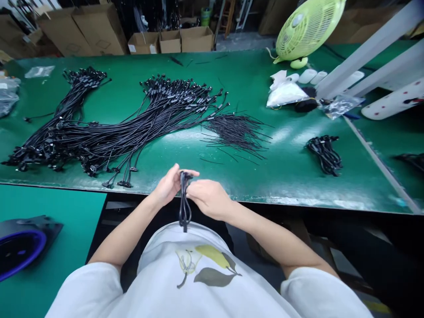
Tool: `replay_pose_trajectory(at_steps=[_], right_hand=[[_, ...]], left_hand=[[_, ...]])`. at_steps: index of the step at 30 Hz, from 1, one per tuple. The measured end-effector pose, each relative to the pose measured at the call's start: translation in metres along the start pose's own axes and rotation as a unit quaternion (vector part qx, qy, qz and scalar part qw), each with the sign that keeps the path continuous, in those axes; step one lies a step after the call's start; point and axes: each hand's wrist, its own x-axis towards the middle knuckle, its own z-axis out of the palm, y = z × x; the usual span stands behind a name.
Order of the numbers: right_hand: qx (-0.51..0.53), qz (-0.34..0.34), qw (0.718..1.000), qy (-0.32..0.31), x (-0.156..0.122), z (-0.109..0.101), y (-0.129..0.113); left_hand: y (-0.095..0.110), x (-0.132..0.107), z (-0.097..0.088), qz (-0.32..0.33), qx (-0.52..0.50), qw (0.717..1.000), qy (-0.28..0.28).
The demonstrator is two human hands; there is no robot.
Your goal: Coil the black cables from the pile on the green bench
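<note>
A short black cable hangs in a narrow loop below my hands, just off the front edge of the green-topped workbench. My left hand and my right hand pinch its top end between them, and the fingers hide that end. Beyond them lies a large fanned bundle of black cables with moulded connectors. A second bundle lies to its left, a loose spread of thin black wires to its right, and a small black cable pile further right.
Cardboard boxes stand behind the bench. A yellow-green fan and white bags sit at the far right, beneath pale angled beams. A lower green surface at the left holds a black-and-blue object.
</note>
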Motion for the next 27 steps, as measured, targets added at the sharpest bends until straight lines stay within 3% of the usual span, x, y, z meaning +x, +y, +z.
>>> replay_pose_trajectory(at_steps=[2,5,7,9,12,15,19,23,25,27], right_hand=[[-0.048,-0.005,0.998,-0.030,-0.005,0.010,0.002],[-0.086,0.036,0.996,-0.014,-0.007,0.010,0.013],[-0.092,0.053,0.994,0.011,-0.007,0.002,0.019],[-0.107,0.055,0.992,0.042,-0.006,-0.005,0.019],[-0.125,0.027,0.990,0.054,-0.006,-0.007,0.011],[-0.073,0.006,0.997,0.032,-0.007,-0.001,0.005],[0.103,0.062,0.992,-0.043,-0.010,0.001,0.014],[0.323,0.153,0.925,-0.132,-0.011,0.001,0.021],[0.327,0.178,0.922,-0.108,-0.012,0.001,0.018],[0.232,0.180,0.954,-0.064,-0.013,-0.001,0.012]], left_hand=[[0.016,-0.006,-0.003,0.039,0.014,0.999,-0.012],[0.032,-0.026,0.003,0.132,0.143,0.979,-0.065],[0.027,-0.037,0.012,0.154,0.197,0.961,-0.119],[0.011,-0.040,0.018,0.121,0.194,0.961,-0.156],[-0.015,-0.030,0.019,0.030,0.084,0.991,-0.096],[-0.023,-0.018,0.013,-0.008,-0.026,0.999,-0.041],[-0.008,-0.022,0.011,0.044,0.018,0.997,-0.053],[0.001,-0.027,0.022,0.115,0.060,0.991,-0.017],[-0.001,-0.024,0.028,0.119,0.007,0.992,0.031],[-0.005,-0.016,0.031,0.128,-0.053,0.986,0.094]])
